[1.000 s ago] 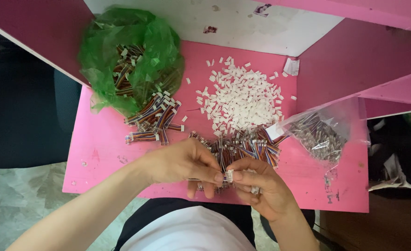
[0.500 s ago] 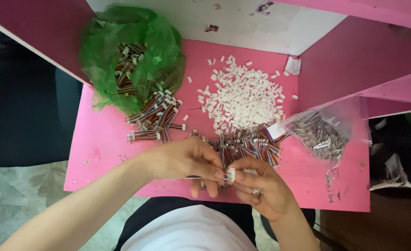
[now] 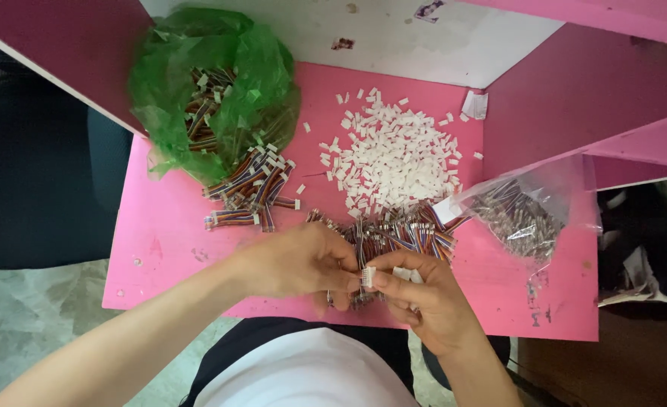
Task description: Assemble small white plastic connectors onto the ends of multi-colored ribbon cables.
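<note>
My left hand and my right hand meet at the near edge of a pink table. Between their fingertips sits a small white connector housing, pinched by my right thumb and forefinger. My left fingers grip a short multicoloured wire strip that runs into it. Just beyond the hands lies a pile of multicoloured wire strips. A heap of loose white housings covers the middle of the table.
A green plastic bag holding finished wire assemblies lies at the far left, with several spilled beside it. A clear plastic bag of wires sits at the right. Pink partition walls enclose the back and sides.
The hands have stayed together at the table's near edge, with only small finger movements around the white housing. Nothing else on the table has moved.
</note>
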